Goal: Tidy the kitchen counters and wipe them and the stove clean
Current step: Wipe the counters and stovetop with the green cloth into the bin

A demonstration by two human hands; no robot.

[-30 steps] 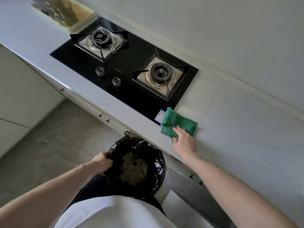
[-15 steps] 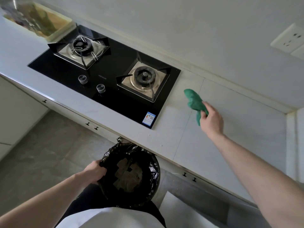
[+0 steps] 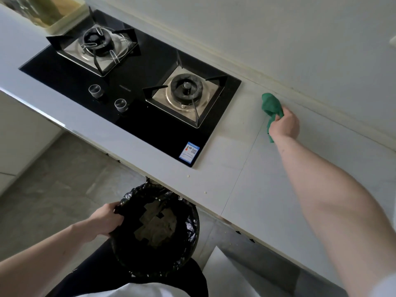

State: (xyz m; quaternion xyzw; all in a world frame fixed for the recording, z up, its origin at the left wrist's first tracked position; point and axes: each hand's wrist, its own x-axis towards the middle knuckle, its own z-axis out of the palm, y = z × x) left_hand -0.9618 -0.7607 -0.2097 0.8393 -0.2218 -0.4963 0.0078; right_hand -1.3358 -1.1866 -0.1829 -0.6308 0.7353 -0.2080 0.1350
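My right hand (image 3: 285,125) grips a bunched green cloth (image 3: 271,106) at the back of the pale counter (image 3: 267,189), close to the wall, right of the black two-burner gas stove (image 3: 137,97). My left hand (image 3: 107,219) holds the rim of a bin lined with a black bag (image 3: 156,230), kept below the counter's front edge. Flat scraps lie inside the bin. A few small crumbs (image 3: 188,176) sit on the counter near the front edge, by the stove's corner.
A tray with greenish contents (image 3: 53,16) stands at the far left behind the stove. The stove has two knobs (image 3: 95,91) and a blue sticker (image 3: 189,151). Grey floor lies below at left. The wall rises just behind the counter.
My right hand lifted the cloth from the counter's front beside the stove corner and carried it back toward the wall. My left hand kept hold of the bin.
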